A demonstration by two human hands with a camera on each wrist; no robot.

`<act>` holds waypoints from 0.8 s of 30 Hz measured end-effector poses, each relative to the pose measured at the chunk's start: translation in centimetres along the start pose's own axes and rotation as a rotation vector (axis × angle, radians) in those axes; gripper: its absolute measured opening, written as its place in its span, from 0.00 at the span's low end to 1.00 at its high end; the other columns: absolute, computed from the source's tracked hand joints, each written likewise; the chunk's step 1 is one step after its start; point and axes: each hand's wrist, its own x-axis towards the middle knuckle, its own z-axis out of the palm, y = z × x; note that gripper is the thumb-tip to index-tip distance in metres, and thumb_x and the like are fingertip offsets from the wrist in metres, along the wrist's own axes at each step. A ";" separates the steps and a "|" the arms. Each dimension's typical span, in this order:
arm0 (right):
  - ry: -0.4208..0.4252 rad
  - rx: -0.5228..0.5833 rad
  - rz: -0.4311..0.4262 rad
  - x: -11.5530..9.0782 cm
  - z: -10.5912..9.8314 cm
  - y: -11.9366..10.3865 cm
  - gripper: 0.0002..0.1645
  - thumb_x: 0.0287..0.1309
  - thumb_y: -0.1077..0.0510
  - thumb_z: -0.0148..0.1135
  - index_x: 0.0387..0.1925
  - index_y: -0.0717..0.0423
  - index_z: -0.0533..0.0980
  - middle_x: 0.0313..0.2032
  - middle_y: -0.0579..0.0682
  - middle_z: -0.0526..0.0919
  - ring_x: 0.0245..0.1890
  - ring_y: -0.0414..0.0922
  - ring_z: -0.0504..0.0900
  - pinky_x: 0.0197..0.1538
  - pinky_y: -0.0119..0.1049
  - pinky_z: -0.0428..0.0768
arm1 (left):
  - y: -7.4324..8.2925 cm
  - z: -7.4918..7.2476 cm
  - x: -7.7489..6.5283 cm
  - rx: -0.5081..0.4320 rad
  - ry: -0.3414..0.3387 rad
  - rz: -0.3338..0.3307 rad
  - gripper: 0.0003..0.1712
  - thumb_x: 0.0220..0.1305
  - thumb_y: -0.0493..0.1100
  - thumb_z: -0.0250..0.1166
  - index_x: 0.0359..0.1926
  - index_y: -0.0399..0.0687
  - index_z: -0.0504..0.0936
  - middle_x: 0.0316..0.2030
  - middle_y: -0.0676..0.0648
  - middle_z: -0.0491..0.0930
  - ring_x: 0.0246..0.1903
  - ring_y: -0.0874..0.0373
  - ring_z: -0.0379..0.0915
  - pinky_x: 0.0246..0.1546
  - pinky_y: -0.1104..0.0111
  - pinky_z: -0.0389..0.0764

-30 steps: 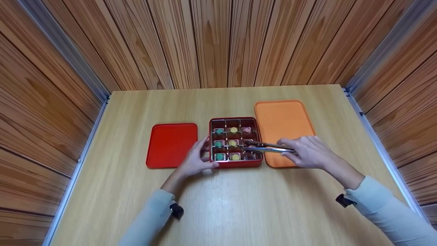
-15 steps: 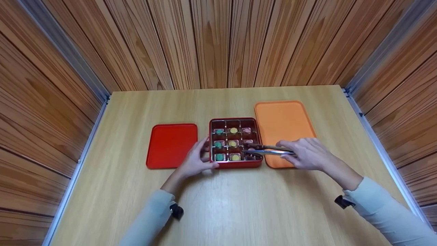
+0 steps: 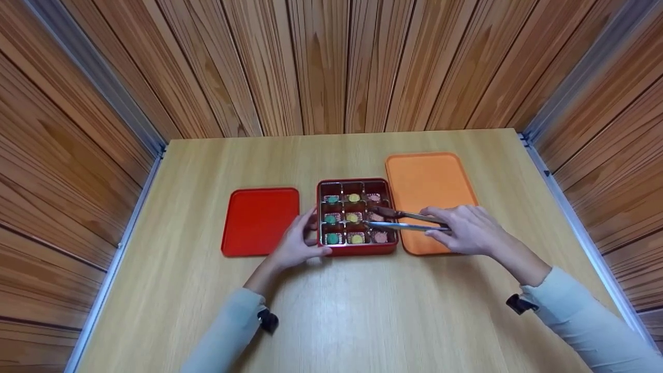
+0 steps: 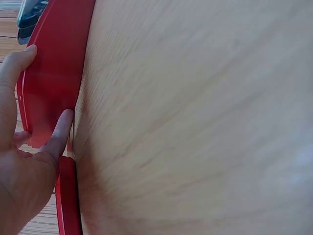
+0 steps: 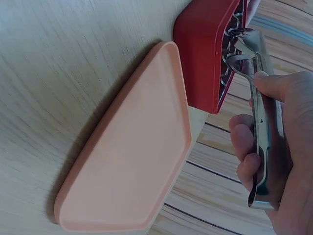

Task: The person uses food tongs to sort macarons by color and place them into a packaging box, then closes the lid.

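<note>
The red box [image 3: 362, 249], divided into small compartments, stands mid-table. Inside are small round pieces in patterned cups: green ones [image 3: 332, 238] at left, yellow ones [image 3: 357, 238] in the middle, pink ones [image 3: 380, 237] at right. My left hand [image 3: 298, 243] holds the box's front left corner, thumb along the front and fingers on the left side. In my right hand [image 3: 469, 230] are metal tongs [image 5: 264, 117], gripped between thumb and fingers. Their tips are spread over the right column and partly hide its middle piece. I see nothing held between the tips.
A flat red square lid or tray [image 3: 261, 223] lies left of the box, close to my left hand. To the right is an orange tray [image 3: 430, 181], beside the box and partly under my right hand. Wood-patterned walls [image 3: 331, 67] enclose the table's back and sides.
The tongs have lifted slightly off the front right compartment and their tips have spread apart. The pink piece there now shows fully. My left hand and the box stay in place.
</note>
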 end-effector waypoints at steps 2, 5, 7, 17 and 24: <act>0.022 0.016 0.016 0.0 0.0 0.4 0.24 0.75 0.47 0.74 0.66 0.48 0.84 0.22 0.41 0.74 0.15 0.34 0.56 0.20 0.27 0.55 | 0.0 0.0 0.0 0.001 0.000 0.005 0.70 0.60 0.46 0.88 0.93 0.60 0.52 0.78 0.38 0.67 0.77 0.43 0.68 0.73 0.51 0.88; 0.056 0.037 0.042 0.0 0.1 1.2 0.24 0.75 0.46 0.74 0.66 0.49 0.84 0.23 0.42 0.75 0.16 0.34 0.57 0.20 0.28 0.56 | 0.0 0.0 0.0 0.003 0.003 0.013 0.70 0.61 0.46 0.88 0.93 0.59 0.52 0.78 0.37 0.67 0.76 0.42 0.68 0.73 0.50 0.88; 0.069 0.052 0.062 0.0 0.2 1.8 0.25 0.75 0.47 0.74 0.66 0.51 0.84 0.23 0.42 0.74 0.16 0.35 0.58 0.21 0.28 0.56 | -0.1 0.0 0.0 0.012 0.007 0.019 0.69 0.61 0.46 0.87 0.93 0.57 0.52 0.78 0.37 0.68 0.76 0.42 0.69 0.73 0.50 0.88; 0.078 0.114 0.169 -0.3 0.5 5.1 0.27 0.78 0.47 0.71 0.70 0.53 0.80 0.21 0.43 0.67 0.15 0.39 0.62 0.20 0.28 0.57 | -0.3 0.2 0.1 0.023 0.023 0.026 0.68 0.60 0.46 0.88 0.92 0.55 0.54 0.76 0.36 0.70 0.75 0.42 0.70 0.73 0.49 0.88; 0.128 0.110 0.221 -1.1 0.5 7.8 0.27 0.77 0.48 0.72 0.70 0.54 0.80 0.21 0.44 0.70 0.16 0.39 0.63 0.20 0.30 0.57 | -0.2 0.2 0.0 0.008 0.023 0.022 0.68 0.60 0.44 0.88 0.92 0.56 0.55 0.76 0.37 0.70 0.75 0.42 0.70 0.72 0.49 0.88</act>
